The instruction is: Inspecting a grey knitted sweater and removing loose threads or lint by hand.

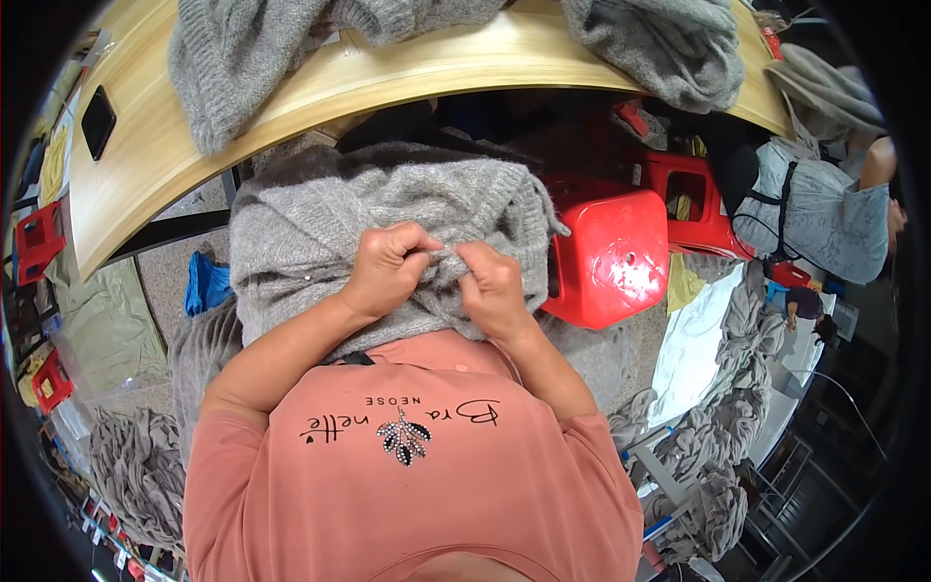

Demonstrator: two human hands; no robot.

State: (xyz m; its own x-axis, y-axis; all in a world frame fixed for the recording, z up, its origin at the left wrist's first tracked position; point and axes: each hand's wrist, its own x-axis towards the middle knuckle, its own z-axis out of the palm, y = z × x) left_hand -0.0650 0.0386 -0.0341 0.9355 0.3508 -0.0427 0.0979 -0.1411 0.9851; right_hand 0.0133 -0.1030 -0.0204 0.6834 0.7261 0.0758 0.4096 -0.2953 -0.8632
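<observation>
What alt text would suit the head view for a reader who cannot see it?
Both the left hand and the right hand pinch a fold of a grey knitted wool sweater lying on the person's lap. A red plastic stool stands to the right, and a curved pale wooden table beyond carries more grey knitwear.

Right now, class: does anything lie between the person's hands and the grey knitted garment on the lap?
Nothing visible does. The left hand and right hand already pinch a fold of the grey knitted garment.

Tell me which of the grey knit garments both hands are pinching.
The grey knit sweater on the person's lap: left hand and right hand pinch one fold of it. The other two grey knits lie untouched on the wooden table.
</observation>
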